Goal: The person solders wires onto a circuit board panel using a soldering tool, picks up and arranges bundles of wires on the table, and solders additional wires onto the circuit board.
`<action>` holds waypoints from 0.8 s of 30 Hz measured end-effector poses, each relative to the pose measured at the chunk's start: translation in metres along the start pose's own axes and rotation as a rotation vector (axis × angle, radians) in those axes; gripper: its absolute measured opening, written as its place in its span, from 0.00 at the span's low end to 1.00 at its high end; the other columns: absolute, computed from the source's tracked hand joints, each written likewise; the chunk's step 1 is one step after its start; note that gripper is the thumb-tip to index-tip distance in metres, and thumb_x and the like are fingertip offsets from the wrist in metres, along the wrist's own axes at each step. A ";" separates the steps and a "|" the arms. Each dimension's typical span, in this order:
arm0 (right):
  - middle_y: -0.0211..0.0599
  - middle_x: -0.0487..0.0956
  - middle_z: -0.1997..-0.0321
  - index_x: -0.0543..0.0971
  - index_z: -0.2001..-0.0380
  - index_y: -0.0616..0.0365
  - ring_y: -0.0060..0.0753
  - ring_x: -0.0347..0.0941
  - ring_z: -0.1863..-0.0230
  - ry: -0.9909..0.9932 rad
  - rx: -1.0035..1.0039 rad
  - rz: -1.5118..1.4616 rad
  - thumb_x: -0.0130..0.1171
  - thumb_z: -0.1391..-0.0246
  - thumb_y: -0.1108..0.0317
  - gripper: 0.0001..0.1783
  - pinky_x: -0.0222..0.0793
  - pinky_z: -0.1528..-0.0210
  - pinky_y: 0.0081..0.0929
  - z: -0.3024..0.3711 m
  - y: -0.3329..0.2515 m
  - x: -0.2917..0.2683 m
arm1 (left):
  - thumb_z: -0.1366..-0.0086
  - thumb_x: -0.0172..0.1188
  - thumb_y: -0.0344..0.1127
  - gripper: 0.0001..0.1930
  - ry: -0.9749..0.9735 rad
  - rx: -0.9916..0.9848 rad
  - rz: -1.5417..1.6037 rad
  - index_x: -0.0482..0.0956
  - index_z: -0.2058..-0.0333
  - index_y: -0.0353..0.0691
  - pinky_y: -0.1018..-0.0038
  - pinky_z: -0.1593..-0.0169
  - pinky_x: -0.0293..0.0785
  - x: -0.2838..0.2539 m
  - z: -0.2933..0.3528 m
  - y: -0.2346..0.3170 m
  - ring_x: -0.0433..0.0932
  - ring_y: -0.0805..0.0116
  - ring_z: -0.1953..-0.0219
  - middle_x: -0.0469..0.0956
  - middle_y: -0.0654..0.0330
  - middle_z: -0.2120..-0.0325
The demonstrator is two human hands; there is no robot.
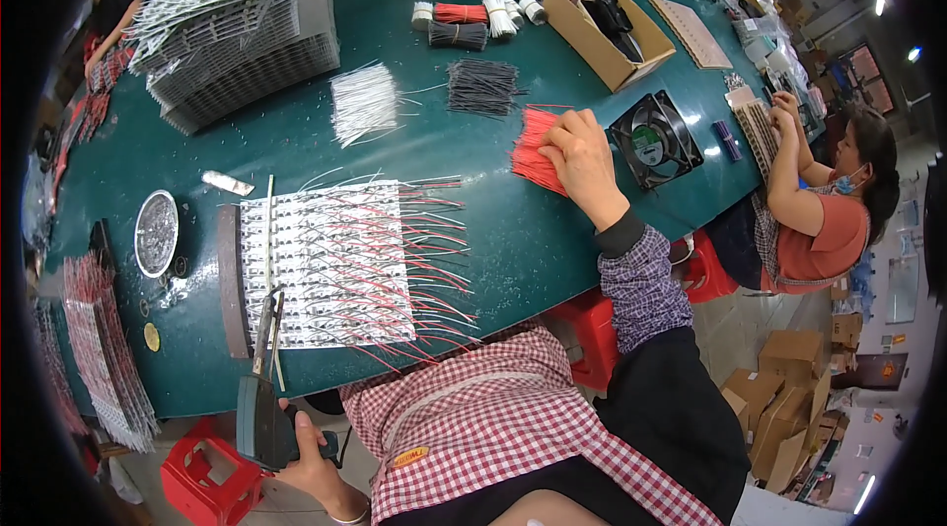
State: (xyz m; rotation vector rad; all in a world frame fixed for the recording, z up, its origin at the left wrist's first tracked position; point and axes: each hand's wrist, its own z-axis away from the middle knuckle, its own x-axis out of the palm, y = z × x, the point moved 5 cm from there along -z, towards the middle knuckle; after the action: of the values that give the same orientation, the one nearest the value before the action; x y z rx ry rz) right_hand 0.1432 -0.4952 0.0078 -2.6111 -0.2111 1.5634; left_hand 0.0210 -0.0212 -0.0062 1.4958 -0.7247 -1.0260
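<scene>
My left hand [312,462] is wrapped round the handle of a dark green soldering gun [258,418]. The gun's long tip points up over the near left corner of a white circuit board panel [335,230], which has rows of small parts. Red, white and black wires stick out from the panel's right side. My right hand [582,159] is closed, its fingertips pinching into a bundle of red wires [530,156]. Exactly how many wires it grips is hidden. Left of that bundle lie a pile of white wires [363,104] and a pile of black wires [481,86].
A dark bar [233,280] edges the panel's left side, near a round metal dish [157,233]. Stacked panels [247,43] stand at the far left. A black fan [655,140] and a cardboard box [612,33] are on the right. A co-worker [814,201] sits further right.
</scene>
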 end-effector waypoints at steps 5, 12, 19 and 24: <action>0.34 0.77 0.67 0.80 0.72 0.59 0.40 0.71 0.59 0.008 0.000 0.013 0.67 0.54 0.70 0.07 0.67 0.56 0.36 0.003 0.003 0.006 | 0.37 0.61 0.23 0.15 -0.027 0.042 -0.028 0.75 0.52 0.25 0.81 0.77 0.58 -0.005 0.005 0.004 0.64 0.79 0.82 0.76 0.60 0.75; 0.39 0.80 0.68 0.80 0.71 0.59 0.45 0.75 0.62 0.051 -0.010 -0.096 0.64 0.52 0.73 0.04 0.72 0.60 0.38 0.002 0.007 0.007 | 0.37 0.60 0.21 0.15 0.051 0.032 0.003 0.73 0.52 0.24 0.80 0.78 0.61 -0.011 0.014 0.002 0.67 0.78 0.81 0.80 0.52 0.60; 0.44 0.77 0.66 0.80 0.68 0.63 0.48 0.76 0.62 0.031 -0.023 -0.144 0.57 0.49 0.79 0.04 0.73 0.60 0.40 -0.003 0.002 0.003 | 0.38 0.60 0.21 0.16 0.041 -0.024 0.027 0.73 0.52 0.23 0.80 0.79 0.61 -0.012 0.009 -0.006 0.67 0.78 0.81 0.80 0.49 0.55; 0.44 0.75 0.65 0.79 0.65 0.63 0.50 0.75 0.61 -0.103 -0.058 -0.037 0.54 0.47 0.80 0.08 0.72 0.60 0.40 -0.016 -0.017 -0.010 | 0.40 0.62 0.22 0.19 0.078 0.011 0.057 0.73 0.50 0.27 0.81 0.79 0.58 0.005 -0.007 0.012 0.64 0.79 0.82 0.80 0.51 0.59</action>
State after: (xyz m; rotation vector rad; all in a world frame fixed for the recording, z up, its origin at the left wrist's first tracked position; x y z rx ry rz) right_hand 0.1513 -0.4804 0.0269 -2.5556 -0.3151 1.7053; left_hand 0.0303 -0.0251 0.0045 1.5080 -0.7144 -0.9173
